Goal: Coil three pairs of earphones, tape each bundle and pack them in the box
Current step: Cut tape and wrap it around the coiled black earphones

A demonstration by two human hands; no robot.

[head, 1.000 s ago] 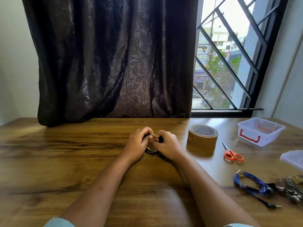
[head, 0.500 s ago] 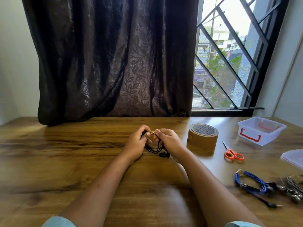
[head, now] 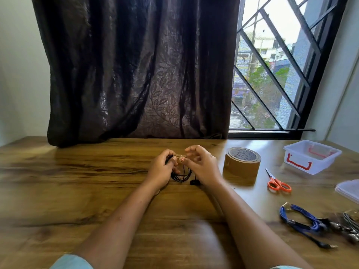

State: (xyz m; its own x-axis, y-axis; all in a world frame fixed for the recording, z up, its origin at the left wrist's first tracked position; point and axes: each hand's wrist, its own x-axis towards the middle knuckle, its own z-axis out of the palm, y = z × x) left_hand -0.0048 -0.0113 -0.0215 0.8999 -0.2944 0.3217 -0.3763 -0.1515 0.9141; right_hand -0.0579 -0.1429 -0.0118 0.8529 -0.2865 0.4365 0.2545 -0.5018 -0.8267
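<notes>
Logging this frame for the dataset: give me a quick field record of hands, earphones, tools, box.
left hand: grip closed on black earphone coil
right hand: thumb and forefinger pinch a small strip of tape at the top of the coil
blue earphones: on table, right side, not in box
tape roll: standing right of the hands
scissors: flat, between roll and box
box: open, no earphones seen inside
lid: separate, right edge
</notes>
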